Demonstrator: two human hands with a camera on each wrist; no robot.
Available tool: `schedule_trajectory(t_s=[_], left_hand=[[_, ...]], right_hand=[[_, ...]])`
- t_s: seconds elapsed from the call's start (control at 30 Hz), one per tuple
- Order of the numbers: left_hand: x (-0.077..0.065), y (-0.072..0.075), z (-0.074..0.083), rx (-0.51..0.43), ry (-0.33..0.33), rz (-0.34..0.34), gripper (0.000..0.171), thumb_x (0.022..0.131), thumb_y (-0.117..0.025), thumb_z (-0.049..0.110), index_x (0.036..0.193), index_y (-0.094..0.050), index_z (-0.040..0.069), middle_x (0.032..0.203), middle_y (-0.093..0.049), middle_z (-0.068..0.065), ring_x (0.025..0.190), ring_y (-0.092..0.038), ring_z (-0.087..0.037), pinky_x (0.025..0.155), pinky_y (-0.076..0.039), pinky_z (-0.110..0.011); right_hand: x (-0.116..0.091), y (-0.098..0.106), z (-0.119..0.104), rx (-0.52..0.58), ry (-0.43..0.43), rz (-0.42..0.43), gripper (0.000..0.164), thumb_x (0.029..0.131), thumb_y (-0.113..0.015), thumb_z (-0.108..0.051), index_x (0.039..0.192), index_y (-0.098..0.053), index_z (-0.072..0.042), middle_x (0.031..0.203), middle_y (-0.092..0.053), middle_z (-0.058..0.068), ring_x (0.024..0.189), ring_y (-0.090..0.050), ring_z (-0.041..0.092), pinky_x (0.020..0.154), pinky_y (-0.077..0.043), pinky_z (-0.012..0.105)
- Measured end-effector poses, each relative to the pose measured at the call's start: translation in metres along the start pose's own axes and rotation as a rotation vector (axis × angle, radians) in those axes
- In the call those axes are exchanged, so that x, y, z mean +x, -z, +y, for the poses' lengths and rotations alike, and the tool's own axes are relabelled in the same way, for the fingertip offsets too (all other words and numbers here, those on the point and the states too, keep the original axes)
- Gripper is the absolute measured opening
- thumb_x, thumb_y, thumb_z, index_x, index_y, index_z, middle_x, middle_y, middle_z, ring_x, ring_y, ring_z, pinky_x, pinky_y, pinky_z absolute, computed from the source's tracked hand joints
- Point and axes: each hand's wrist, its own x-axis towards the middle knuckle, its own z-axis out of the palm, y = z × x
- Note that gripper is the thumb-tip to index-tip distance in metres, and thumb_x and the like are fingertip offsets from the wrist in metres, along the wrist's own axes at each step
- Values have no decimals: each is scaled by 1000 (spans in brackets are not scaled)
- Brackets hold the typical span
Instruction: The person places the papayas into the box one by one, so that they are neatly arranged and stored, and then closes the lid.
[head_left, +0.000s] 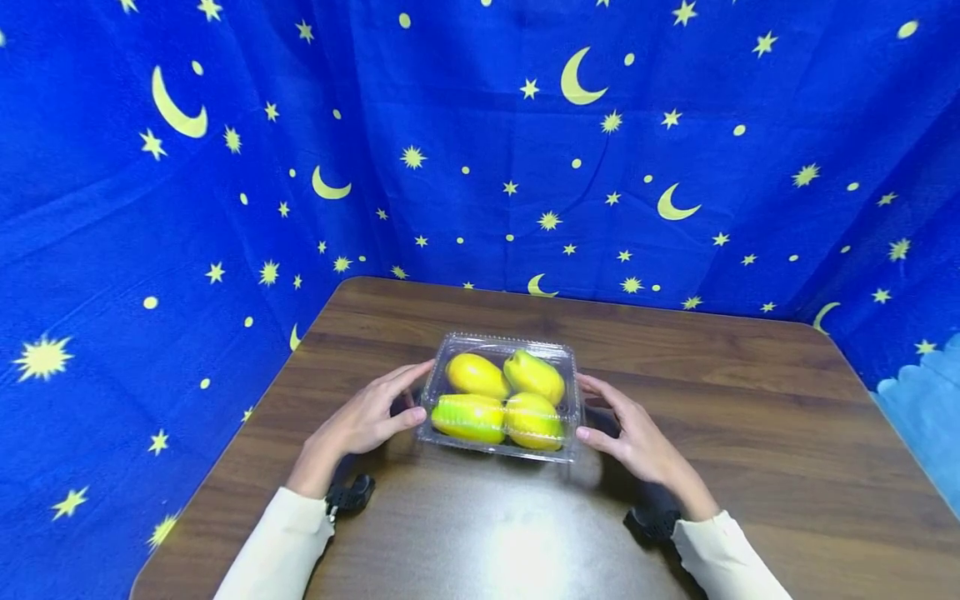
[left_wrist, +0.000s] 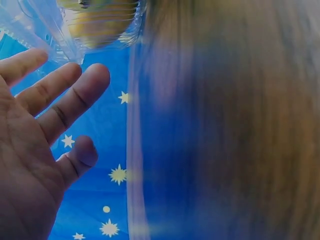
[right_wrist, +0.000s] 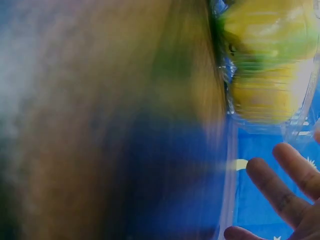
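Observation:
A clear plastic clamshell box (head_left: 498, 340) sits on the table with its lid down. Inside it lie several plump yellow fruits (head_left: 477, 375) tinged with green, like mangoes. At the box's left side is my left hand (head_left: 367, 414), thumb and fingertips right at the wall. My right hand (head_left: 633, 433) is at the opposite side in the same way. Both wrist views show fingers spread and fairly straight: the left hand (left_wrist: 37, 135) has its fingertips by the box's corner, and the right hand (right_wrist: 295, 197) has its fingers just off the plastic edge.
The brown wood-grain table (head_left: 720, 400) has rounded far corners and reflects a bright light near its front. A blue cloth (head_left: 465, 125) with yellow moons and stars hangs behind it and along the sides. Black wrist cameras (head_left: 350, 494) are strapped on both wrists.

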Motion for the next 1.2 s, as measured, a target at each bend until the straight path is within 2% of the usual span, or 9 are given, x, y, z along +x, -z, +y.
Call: schedule_trajectory(t_s=[0.17, 0.4, 0.53, 0.6, 0.7, 0.87, 1.0, 1.1, 1.2], left_hand=[[-2, -2, 2, -6, 27, -13, 67, 98, -59, 41, 157, -34, 22, 153, -47, -3, 97, -61, -14, 83, -52, -41], [-2, 0, 3, -60, -2, -12, 68, 97, -63, 32, 157, -34, 18, 149, -50, -6, 97, -61, -14, 84, -52, -42], [-2, -1, 4, -91, 21, -27, 71, 93, -65, 23, 156, -33, 18, 142, -53, -5, 97, -61, -15, 82, -52, -39], [-2, -2, 5, -110, 45, -38, 73, 90, -66, 19, 156, -33, 18, 135, -56, -5, 96, -60, -16, 81, -51, -39], [-2, -4, 7, -131, 84, -51, 75, 87, -65, 15, 155, -33, 18, 125, -58, -5, 93, -60, -16, 80, -50, -37], [1, -6, 12, -154, 134, -74, 76, 85, -66, 13, 153, -33, 17, 119, -62, -5, 89, -59, -13, 81, -50, -37], [3, -7, 14, -188, 151, -87, 76, 84, -67, 10, 151, -33, 13, 106, -63, -3, 84, -57, -12, 78, -49, -30], [5, -7, 14, -241, 159, -103, 75, 85, -65, 8, 152, -32, 11, 92, -60, -1, 78, -55, -12, 73, -47, -25], [6, -7, 15, -314, 166, -129, 76, 86, -63, 6, 153, -28, 11, 82, -58, 1, 73, -55, -12, 69, -47, -25]], right_hand=[[-6, -2, -3, -14, -21, -5, 76, 91, -73, -27, 156, -35, -21, 147, -53, 8, 132, -53, 35, 104, -40, 64], [-9, -4, -12, -19, -42, -22, 82, 88, -77, -29, 157, -33, -22, 140, -58, 12, 117, -64, 36, 98, -47, 62], [-9, -5, -18, -48, -72, -21, 85, 86, -79, -27, 157, -32, -23, 122, -66, 8, 98, -68, 22, 86, -54, 45], [-10, -5, -21, -50, -88, -22, 85, 85, -79, -24, 157, -33, -22, 111, -68, 5, 87, -66, 14, 79, -53, 34], [-10, -7, -24, -35, -107, -19, 84, 84, -79, -20, 156, -35, -21, 101, -66, 1, 78, -61, 6, 71, -50, 26], [-11, -9, -28, 3, -128, 8, 80, 83, -79, -14, 153, -40, -20, 91, -66, -3, 71, -58, 3, 64, -48, 23], [-10, -10, -30, 30, -119, 23, 79, 81, -75, -6, 152, -41, -16, 82, -67, -6, 67, -57, 3, 60, -47, 22], [-9, -10, -31, 46, -124, 19, 80, 81, -71, -2, 153, -40, -11, 78, -68, -8, 66, -57, 2, 60, -47, 22], [-9, -9, -32, 77, -151, -20, 81, 82, -69, -2, 156, -35, -8, 77, -70, -6, 67, -60, 2, 63, -49, 22]])
